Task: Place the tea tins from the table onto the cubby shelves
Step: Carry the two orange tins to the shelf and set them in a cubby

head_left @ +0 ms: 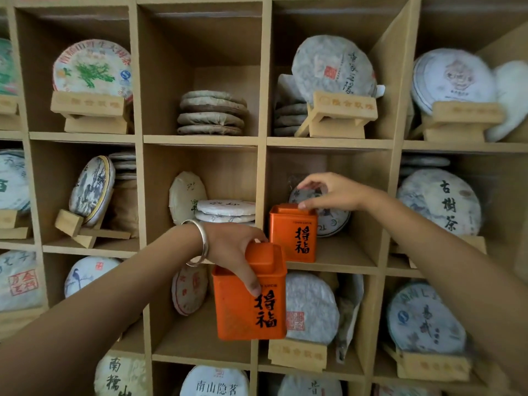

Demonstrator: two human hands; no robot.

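Two orange tea tins with black characters show in the head view. One orange tin [294, 235] stands upright at the front left of a middle-row cubby of the wooden cubby shelves [263, 141]. My right hand [328, 192] hovers over its lid with spread fingers, the thumb tip touching the lid's edge. The second orange tin [251, 298] hangs in the air in front of the shelf, lower and left of the first. My left hand [231, 247], wearing a silver bangle, grips it from above around its lid.
Most cubbies hold paper-wrapped round tea cakes, some on wooden stands [340, 112], some stacked flat [211, 112]. A tea cake [334, 221] leans behind the shelved tin. Free floor space lies to that tin's right in its cubby.
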